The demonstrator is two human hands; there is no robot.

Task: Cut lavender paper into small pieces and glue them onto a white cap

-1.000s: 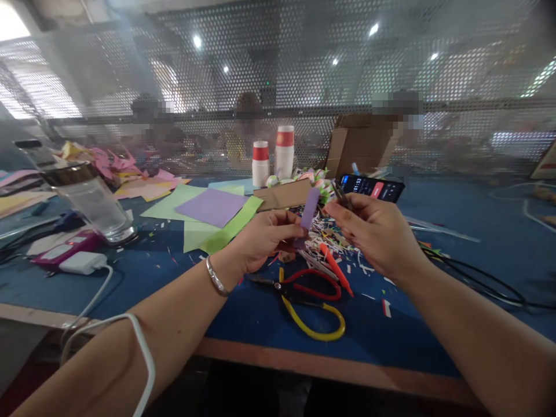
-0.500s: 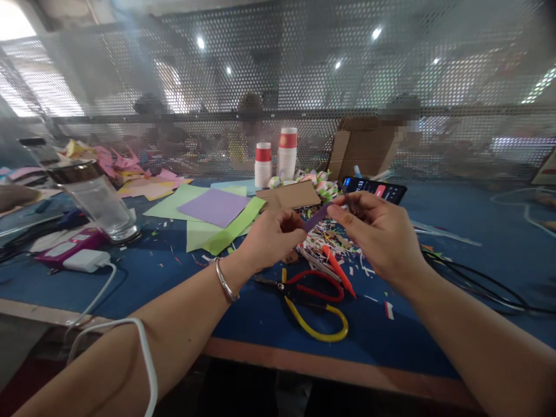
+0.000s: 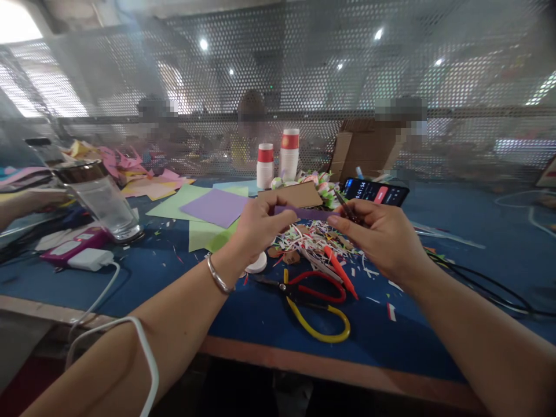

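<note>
A narrow purple paper strip (image 3: 317, 214) is stretched nearly level between my two hands. My left hand (image 3: 264, 226), with a silver bangle at the wrist, pinches its left end. My right hand (image 3: 377, 229) closes around a slim dark pointed tool (image 3: 345, 205), which looks like tweezers, at the strip's right end. Whether the tool's tips or my fingers grip the paper is hard to make out. Under my hands lie shredded paper scraps (image 3: 317, 237), a red pen (image 3: 341, 272) and scissors (image 3: 321, 333) with one red and one yellow handle. A white round lid (image 3: 256, 263) shows below my left hand.
Coloured paper sheets (image 3: 212, 207) and a glass bottle (image 3: 102, 200) stand to the left, near a purple box with a white plug and cable. Behind are stacked paper cups (image 3: 289, 153), cardboard (image 3: 291, 194) and a phone (image 3: 376, 192). Another person's hand (image 3: 30, 202) reaches in at far left.
My hands have moved apart, so more of the purple strip shows and it lies flatter. The dark tool has come into clearer view. Another person's hand has appeared at the left.
</note>
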